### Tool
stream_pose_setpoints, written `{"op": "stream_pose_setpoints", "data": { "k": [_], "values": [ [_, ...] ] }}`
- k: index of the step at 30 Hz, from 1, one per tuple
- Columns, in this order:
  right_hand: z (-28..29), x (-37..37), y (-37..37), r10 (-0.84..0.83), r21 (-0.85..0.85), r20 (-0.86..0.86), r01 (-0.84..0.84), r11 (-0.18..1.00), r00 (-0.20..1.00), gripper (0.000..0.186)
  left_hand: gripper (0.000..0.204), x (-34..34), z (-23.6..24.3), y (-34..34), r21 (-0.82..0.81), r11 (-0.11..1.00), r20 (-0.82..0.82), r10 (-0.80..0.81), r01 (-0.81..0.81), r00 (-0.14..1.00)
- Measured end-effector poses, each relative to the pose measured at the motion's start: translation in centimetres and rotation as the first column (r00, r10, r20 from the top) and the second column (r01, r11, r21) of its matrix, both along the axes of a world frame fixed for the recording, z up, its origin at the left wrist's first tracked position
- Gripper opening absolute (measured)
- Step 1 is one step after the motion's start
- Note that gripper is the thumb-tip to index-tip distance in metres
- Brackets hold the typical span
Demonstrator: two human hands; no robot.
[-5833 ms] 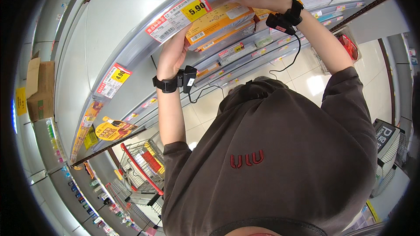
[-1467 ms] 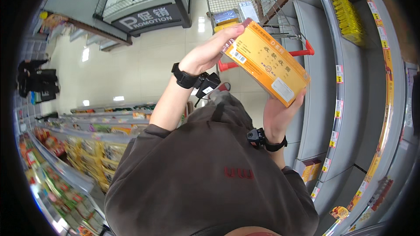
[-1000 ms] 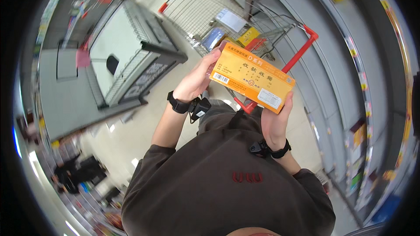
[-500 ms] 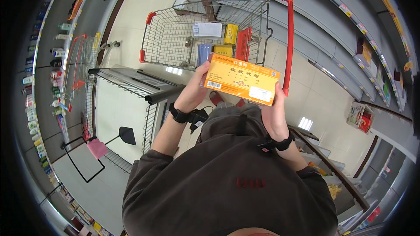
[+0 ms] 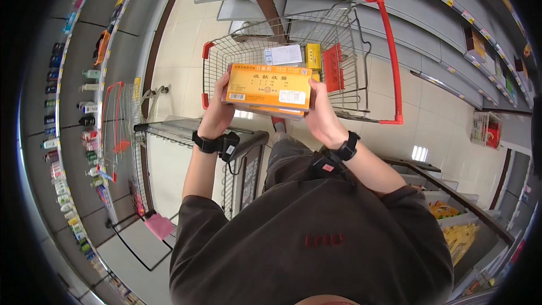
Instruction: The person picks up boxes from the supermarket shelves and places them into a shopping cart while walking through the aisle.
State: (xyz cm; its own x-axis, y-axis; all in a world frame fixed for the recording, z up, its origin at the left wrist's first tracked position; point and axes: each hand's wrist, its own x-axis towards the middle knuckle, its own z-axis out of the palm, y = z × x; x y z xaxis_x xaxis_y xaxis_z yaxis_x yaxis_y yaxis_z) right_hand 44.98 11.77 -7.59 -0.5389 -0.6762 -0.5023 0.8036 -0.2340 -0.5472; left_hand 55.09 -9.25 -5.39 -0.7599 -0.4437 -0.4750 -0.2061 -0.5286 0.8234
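My left hand [image 5: 217, 107] and my right hand [image 5: 322, 110] grip opposite ends of an orange rectangular paper-goods pack [image 5: 265, 85], held level with its printed top up and seemingly more than one layer thick. The pack is above the near part of a metal shopping cart [image 5: 214, 56] with red handle and corners. Inside the cart are a white flat pack [image 5: 282, 55], a yellow box [image 5: 313, 56] and a red printed panel or item [image 5: 333, 68]; whatever lies under the held pack is hidden. Black wrist devices are strapped to both my wrists.
Grey shelving [image 5: 372, 17] runs along the top and right. Shelves of bottles [image 5: 90, 87] line the left, with another cart [image 5: 118, 135] beside them. A wire-edged display counter [image 5: 164, 166] stands at lower left. A basket [image 5: 483, 130] sits at right; yellow packets [image 5: 454, 237] fill a lower-right shelf.
I have turned from the shelf, where both hands were on orange packs, toward the cart. In the last half second the held pack has shifted left and slightly up in view, over the cart.
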Motion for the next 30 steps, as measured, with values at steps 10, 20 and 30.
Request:
{"op": "stream_pose_setpoints", "data": {
  "k": [10,20,30],
  "values": [
    [-8.7,-3.9,-15.7,-0.075,0.153,0.03,0.069,0.986,0.997,0.056,0.06,-4.1,-13.7,-17.0,0.002,0.952,0.07,-0.306,0.307,0.949],
    [-23.9,-5.3,-20.1,-0.058,0.307,0.273,-0.03,0.951,0.96,0.06,0.035,-5.4,-26.3,-23.7,0.233,0.836,0.318,-0.548,0.497,0.774],
    [-34.5,-5.2,-23.6,0.235,0.473,0.303,-0.36,0.804,0.924,0.059,0.061,-3.8,-34.7,-26.7,0.482,0.755,0.483,-0.652,0.445,0.584]
  ]
}}
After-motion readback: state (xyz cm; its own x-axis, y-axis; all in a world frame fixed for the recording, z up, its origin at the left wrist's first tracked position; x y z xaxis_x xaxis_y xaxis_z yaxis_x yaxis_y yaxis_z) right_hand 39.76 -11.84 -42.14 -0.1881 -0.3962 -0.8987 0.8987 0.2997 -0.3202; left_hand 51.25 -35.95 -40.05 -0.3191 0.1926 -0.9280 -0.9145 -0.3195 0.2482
